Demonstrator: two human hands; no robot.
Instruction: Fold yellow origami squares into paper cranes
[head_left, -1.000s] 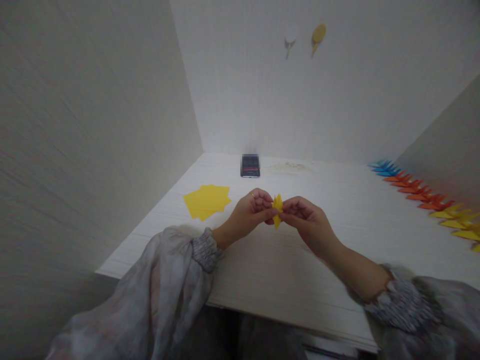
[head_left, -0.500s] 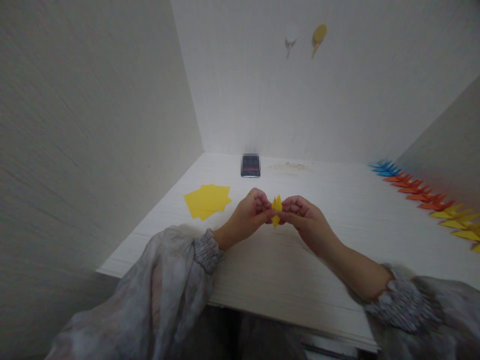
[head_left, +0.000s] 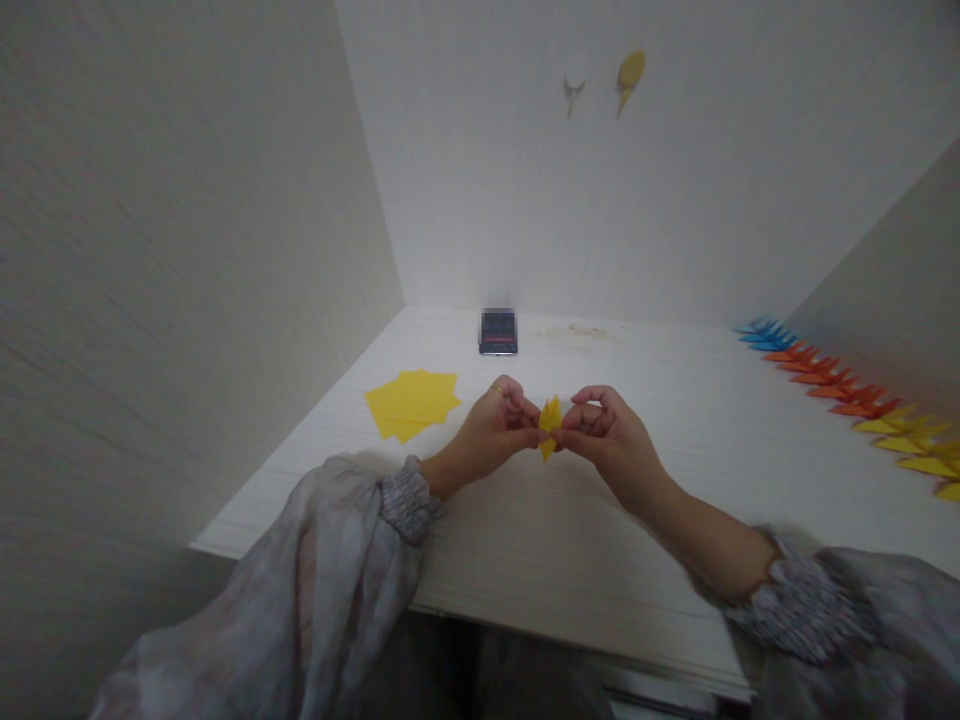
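Note:
A small folded piece of yellow origami paper (head_left: 550, 415), narrow and pointed at both ends, is held up over the white table (head_left: 570, 560). My left hand (head_left: 502, 420) pinches its left side between thumb and fingers; a ring shows on one finger. From the right, my right hand (head_left: 604, 425) pinches the other side, with its index finger arched away from the paper. The fingertips hide part of the folds. Left of my hands lies a loose fan of flat yellow paper sheets (head_left: 412, 402).
A phone (head_left: 499, 332) with a blurred screen leans near the back wall. Along the right side runs a row of folded paper figures in blue (head_left: 766, 335), orange-red (head_left: 832, 380) and yellow (head_left: 911, 435). Two hooks, one yellow (head_left: 631, 70), are on the wall.
My right index and other fingers have lifted and spread slightly from the folded paper, while the thumb stays on it. The whole view has shifted slightly.

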